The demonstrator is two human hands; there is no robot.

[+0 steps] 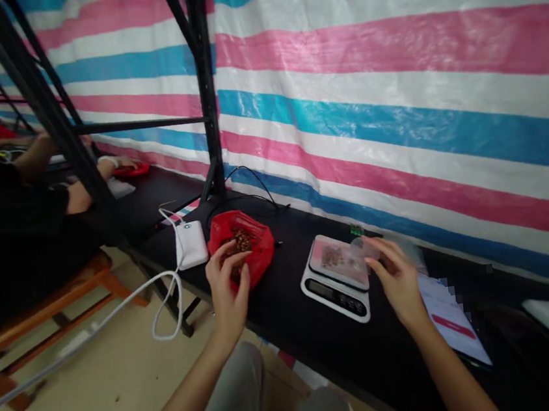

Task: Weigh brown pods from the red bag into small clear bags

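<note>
My left hand [227, 276] is at the near side of an open red plastic bag [260, 253], its fingers apart and reaching over the rim. Small brown pieces [242, 238], too small to name, fill the bag. My right hand [395, 271] pinches the edge of a clear plastic bag [361, 250] at the right side of a white digital scale [312, 283]. More small brown pieces [331, 257] rest on the scale's plate, seemingly inside this clear bag. The scale's display is unreadable.
Left of the red bag sits a white power bank [191, 244] with a white cable [117, 299]. A lit phone [447, 318] lies right of my right hand. A black metal post [207, 95] rises behind the table. Another person's hand [125, 162] is at a second red bag [134, 170].
</note>
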